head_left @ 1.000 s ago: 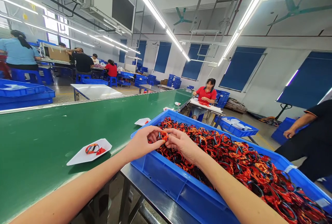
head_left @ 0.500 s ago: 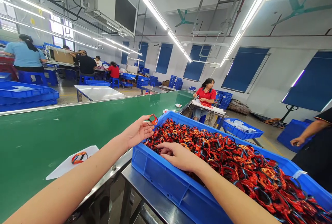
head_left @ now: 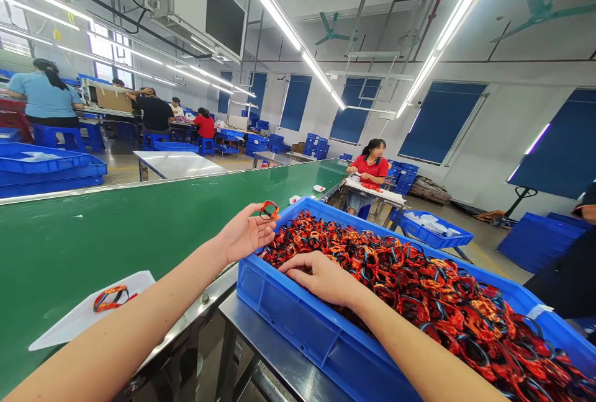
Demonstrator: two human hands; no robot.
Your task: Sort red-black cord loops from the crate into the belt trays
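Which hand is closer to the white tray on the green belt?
Left. The left hand holds a small loop beside the belt, right of the tray; the right hand rests on the pile in the blue crate, farther off.

The fingers of the right hand [head_left: 321, 278] are sunk among the red and black bands [head_left: 419, 290], so a grip cannot be made out. The blue crate [head_left: 298, 321] is cut off by the right and lower edges. The white tray [head_left: 60, 330] is partly covered by the left forearm [head_left: 139, 334]. The small loop [head_left: 269, 209] pinched by the left hand [head_left: 244, 234] is too small for its make to be told.
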